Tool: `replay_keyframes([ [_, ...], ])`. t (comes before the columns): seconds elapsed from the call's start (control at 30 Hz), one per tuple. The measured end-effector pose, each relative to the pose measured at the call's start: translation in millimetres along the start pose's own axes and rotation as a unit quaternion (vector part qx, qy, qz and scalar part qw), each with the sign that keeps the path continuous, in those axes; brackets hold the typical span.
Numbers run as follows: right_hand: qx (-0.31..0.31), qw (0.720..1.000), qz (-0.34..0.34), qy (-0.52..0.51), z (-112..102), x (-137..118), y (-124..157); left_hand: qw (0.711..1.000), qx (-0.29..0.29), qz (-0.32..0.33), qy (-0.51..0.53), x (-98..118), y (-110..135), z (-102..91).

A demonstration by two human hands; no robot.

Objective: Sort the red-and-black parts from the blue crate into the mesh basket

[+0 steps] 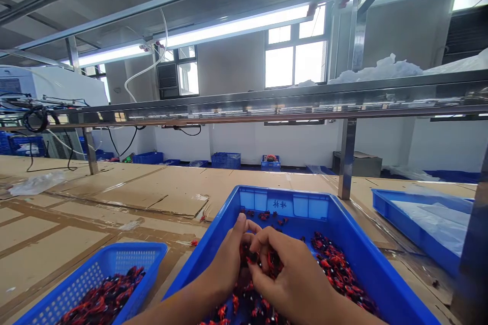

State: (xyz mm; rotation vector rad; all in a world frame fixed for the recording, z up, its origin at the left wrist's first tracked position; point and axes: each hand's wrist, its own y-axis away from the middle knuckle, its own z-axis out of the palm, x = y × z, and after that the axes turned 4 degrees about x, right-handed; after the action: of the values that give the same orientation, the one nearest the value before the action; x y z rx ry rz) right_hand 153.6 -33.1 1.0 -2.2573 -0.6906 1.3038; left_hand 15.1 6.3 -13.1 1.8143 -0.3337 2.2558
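Note:
My left hand [227, 259] and my right hand [292, 266] are close together over a large blue tray [348, 231]. Both have curled fingers, with small red-and-black parts [249, 256] between them. The right thumb and forefinger close on one dark, round-ended piece; the left hand is cupped round others. More of these red-and-black parts [345, 274] lie in the tray, heaped along its right side and below my hands. The parts are too small to tell their exact kind.
A blue perforated basket [154, 259] with more red-and-black parts stands at the left. Another blue tray [385, 202] with white plastic sheeting is at the right. A metal post [346, 162] rises behind the large tray, under a metal shelf [229, 109]. Cardboard [152, 188] covers the table.

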Motion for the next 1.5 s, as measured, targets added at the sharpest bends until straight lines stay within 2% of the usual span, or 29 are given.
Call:
replay_keyframes([
  [0.07, -0.031, 0.985, 0.084, -0.149, -5, 4, -3, 1.0, -0.016, -0.015, 0.009, 0, -1, -4.3],
  [0.1, -0.055, 0.957, 0.138, -0.25, -7, 6, -5, 0.999, -0.028, -0.023, 0.018, 0, -2, -6.8],
  [0.17, -0.101, 0.868, 0.227, -0.431, -12, 13, -8, 0.997, -0.056, -0.035, 0.048, 1, -4, -11.6],
  [0.2, -0.109, 0.829, 0.254, -0.486, -14, 17, -10, 0.995, -0.069, -0.038, 0.067, 2, -5, -13.6],
  [0.23, -0.105, 0.808, 0.273, -0.512, -15, 20, -11, 0.992, -0.082, -0.038, 0.086, 3, -5, -15.2],
  [0.27, -0.095, 0.805, 0.287, -0.511, -16, 23, -13, 0.989, -0.098, -0.038, 0.103, 5, -6, -16.5],
  [0.37, -0.069, 0.848, 0.304, -0.428, -12, 29, -16, 0.973, -0.163, -0.054, 0.153, 7, -6, -18.6],
  [0.47, -0.085, 0.888, 0.293, -0.344, -6, 33, -17, 0.957, -0.204, -0.068, 0.196, 9, -5, -20.1],
  [0.6, -0.125, 0.899, 0.26, -0.33, 0, 36, -17, 0.95, -0.2, -0.055, 0.233, 7, -6, -23.4],
  [0.9, -0.049, 0.979, 0.153, -0.128, -3, 30, -15, 0.955, -0.172, -0.053, 0.236, 8, -9, -24.0],
  [1.0, -0.035, 0.986, 0.144, -0.082, -5, 25, -15, 0.96, -0.139, -0.061, 0.234, 7, -11, -24.5],
  [1.13, -0.012, 0.987, 0.156, -0.047, -7, 20, -15, 0.974, -0.041, -0.057, 0.216, 6, -16, -26.5],
  [1.23, 0.028, 0.995, 0.092, 0.033, -13, 17, -16, 0.989, 0.003, -0.047, 0.138, 5, -17, -25.4],
  [1.37, 0.056, 0.993, 0.016, 0.106, -22, 15, -18, 0.997, -0.061, -0.034, 0.018, 3, -11, -19.6],
  [1.5, 0.04, 0.996, -0.015, 0.083, -26, 14, -16, 0.994, -0.11, -0.006, 0.011, 2, -7, -16.3],
])
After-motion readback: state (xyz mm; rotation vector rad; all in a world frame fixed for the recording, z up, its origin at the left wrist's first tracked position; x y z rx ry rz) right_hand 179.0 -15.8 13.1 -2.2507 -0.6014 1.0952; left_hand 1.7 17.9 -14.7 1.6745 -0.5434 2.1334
